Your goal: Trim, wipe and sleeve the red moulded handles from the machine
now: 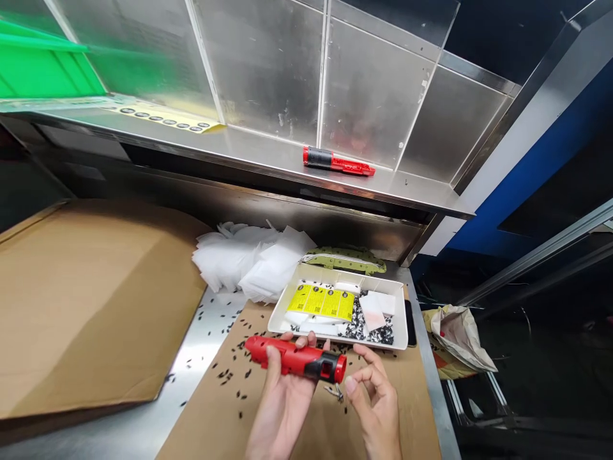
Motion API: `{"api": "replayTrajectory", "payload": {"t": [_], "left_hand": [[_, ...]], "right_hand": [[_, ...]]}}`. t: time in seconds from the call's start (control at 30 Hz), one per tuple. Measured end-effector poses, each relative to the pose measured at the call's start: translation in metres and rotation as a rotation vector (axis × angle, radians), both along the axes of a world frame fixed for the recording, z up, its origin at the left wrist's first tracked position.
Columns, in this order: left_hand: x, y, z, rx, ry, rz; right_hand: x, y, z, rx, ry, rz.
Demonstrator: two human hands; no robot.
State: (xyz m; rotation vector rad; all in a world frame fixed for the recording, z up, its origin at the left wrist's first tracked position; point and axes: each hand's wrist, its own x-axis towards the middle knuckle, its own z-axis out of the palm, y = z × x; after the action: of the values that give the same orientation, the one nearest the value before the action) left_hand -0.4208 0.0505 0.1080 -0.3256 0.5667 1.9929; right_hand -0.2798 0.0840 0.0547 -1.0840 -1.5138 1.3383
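My left hand is wrapped round a red and black plastic tool housing, held level over the cardboard sheet, its black end with a square opening pointing right. Just off that end is my right hand, apart from the housing, thumb and index finger pressed together; whatever may be between them is too small to make out. Below the housing lies a small silvery metal tool, partly hidden. Behind both hands stands a white tray with a yellow label sheet, white pieces and many small black bits.
A similar red and black housing rests on the metal shelf. White sheets are piled behind the tray, beside a green strip-like part. A large cardboard box occupies the left. Small black bits litter the cardboard sheet; a paper bag stands right.
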Motion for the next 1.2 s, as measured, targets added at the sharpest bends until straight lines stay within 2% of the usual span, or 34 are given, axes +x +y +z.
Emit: {"api": "replayTrajectory", "payload": {"t": [0.07,0.23,0.33,0.47,0.53,0.6,0.67,0.73,0.83,0.9,0.97,1.07,1.1,1.13,1.2], "left_hand": [[-0.001,-0.001,-0.002,0.051,-0.018,-0.029],[-0.005,-0.002,-0.005,0.048,0.026,-0.039],[-0.014,-0.007,-0.004,-0.003,0.082,-0.120],[-0.030,-0.019,-0.005,-0.218,0.258,-0.189],[-0.037,-0.025,-0.008,-0.266,0.394,-0.186],[-0.042,-0.031,-0.012,-0.291,0.483,-0.158],[-0.043,-0.034,-0.015,-0.291,0.406,-0.104],[-0.042,-0.034,-0.017,-0.233,0.243,-0.060],[-0.037,-0.032,-0.014,-0.141,0.101,-0.084],[-0.033,-0.032,-0.009,-0.130,0.081,-0.128],[-0.028,-0.034,-0.001,-0.144,0.102,-0.162],[-0.017,-0.039,0.013,-0.156,0.161,-0.239],[-0.013,-0.039,0.017,-0.142,0.177,-0.262],[-0.009,-0.040,0.021,-0.116,0.187,-0.277],[0.000,-0.039,0.028,-0.053,0.205,-0.279]], "right_hand": [[0.003,0.002,0.001,0.025,-0.038,0.007],[0.008,0.008,0.009,0.112,-0.095,-0.136],[0.018,0.017,0.001,0.197,-0.220,-0.159],[0.024,0.025,-0.030,0.230,-0.564,0.074],[0.016,0.023,-0.050,0.221,-0.655,0.175],[0.003,0.018,-0.070,0.213,-0.717,0.215],[-0.011,0.014,-0.087,0.206,-0.774,0.231],[-0.023,0.013,-0.099,0.196,-0.797,0.232],[-0.030,0.021,-0.103,0.188,-0.748,0.229],[-0.026,0.030,-0.094,0.184,-0.660,0.219],[-0.016,0.038,-0.073,0.175,-0.556,0.195],[0.006,0.039,-0.024,0.134,-0.327,0.133],[0.013,0.035,-0.005,0.106,-0.187,0.102],[0.020,0.029,0.014,0.122,-0.078,0.069],[0.027,0.014,0.046,0.277,0.062,-0.016]]}}
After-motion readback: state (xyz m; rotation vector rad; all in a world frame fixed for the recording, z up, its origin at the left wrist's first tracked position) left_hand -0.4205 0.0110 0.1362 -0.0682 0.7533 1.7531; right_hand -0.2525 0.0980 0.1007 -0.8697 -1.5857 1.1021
